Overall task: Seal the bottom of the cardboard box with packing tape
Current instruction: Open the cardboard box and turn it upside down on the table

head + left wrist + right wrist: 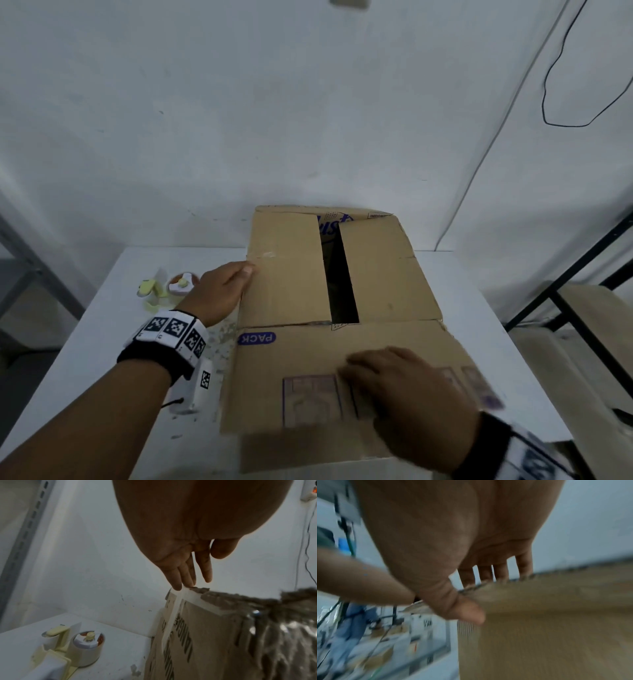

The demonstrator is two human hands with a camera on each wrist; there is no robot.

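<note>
A brown cardboard box point(291, 274) stands on the white table point(102, 359). Its two top flaps lie nearly flat with a dark gap point(339, 281) between them. The near flap point(308, 359), marked PACK, slopes toward me. My left hand point(219, 291) is open, its straight fingers point(178, 580) touching the box's left top corner point(205, 635), where an old tape strip point(171, 615) runs down. My right hand point(404, 394) holds the near flap point(556, 615), fingers on its far side and thumb point(467, 612) on the near side; it is blurred. A pale yellow tape dispenser point(164, 287) with its roll point(86, 649) lies left of the box.
The table's back edge meets a white wall. Cardboard crumbs point(219, 342) lie beside the box. A black metal frame point(565, 291) stands to the right, a grey upright point(20, 257) to the left. A black cable point(555, 85) hangs on the wall.
</note>
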